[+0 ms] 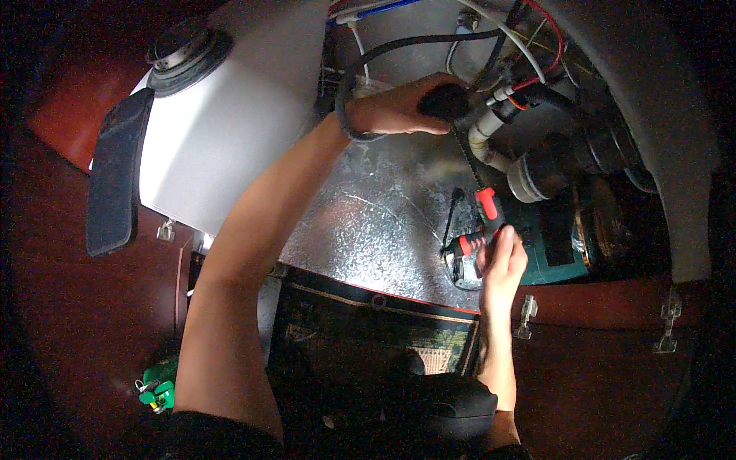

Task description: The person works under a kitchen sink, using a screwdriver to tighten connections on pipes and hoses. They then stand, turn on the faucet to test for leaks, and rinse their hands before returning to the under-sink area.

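Observation:
My left hand (399,111) is closed round a dark object (443,100) under the cables, too shadowed to make out. A grey-black hose (422,40) loops down beside that wrist. My right hand (502,257) grips a red and black tool (486,207), whose long thin dark shaft (467,153) reaches up to the dark object at my left hand. Below the tool a black looped piece (454,272) lies on the shiny metal floor (360,230) of the compartment. To the right are an off-white pipe (484,138) and a wide black fitting (537,172).
A white panel (199,146) with a round collar (180,61) and a dark pad (115,176) stands left. Coloured cables run overhead. A teal case (552,257) sits right. Red-brown doors with clear hinges (527,314), a patterned mat (368,330) and a green object (159,389) are below.

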Tool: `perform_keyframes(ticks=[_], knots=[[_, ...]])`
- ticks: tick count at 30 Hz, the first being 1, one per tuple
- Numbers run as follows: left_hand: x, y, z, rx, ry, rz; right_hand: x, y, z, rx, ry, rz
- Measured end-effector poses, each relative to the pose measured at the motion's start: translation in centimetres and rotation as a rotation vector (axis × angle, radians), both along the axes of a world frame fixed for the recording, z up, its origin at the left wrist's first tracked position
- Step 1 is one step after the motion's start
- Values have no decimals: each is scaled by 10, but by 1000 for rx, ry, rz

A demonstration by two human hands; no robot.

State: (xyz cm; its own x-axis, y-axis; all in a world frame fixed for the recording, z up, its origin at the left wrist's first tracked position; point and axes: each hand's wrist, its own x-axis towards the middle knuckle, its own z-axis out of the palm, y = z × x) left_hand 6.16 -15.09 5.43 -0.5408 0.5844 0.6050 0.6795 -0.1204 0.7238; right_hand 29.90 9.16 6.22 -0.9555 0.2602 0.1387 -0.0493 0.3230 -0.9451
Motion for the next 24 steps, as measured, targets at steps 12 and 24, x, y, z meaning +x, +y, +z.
perform_keyframes(ticks=[12,24], knots=[[-16,-3,-16,68,-23,-43,7,5,14,-73,-184,311],[-8,-3,-9,65,-105,-45,-7,-9,-14,389,215,-58]])
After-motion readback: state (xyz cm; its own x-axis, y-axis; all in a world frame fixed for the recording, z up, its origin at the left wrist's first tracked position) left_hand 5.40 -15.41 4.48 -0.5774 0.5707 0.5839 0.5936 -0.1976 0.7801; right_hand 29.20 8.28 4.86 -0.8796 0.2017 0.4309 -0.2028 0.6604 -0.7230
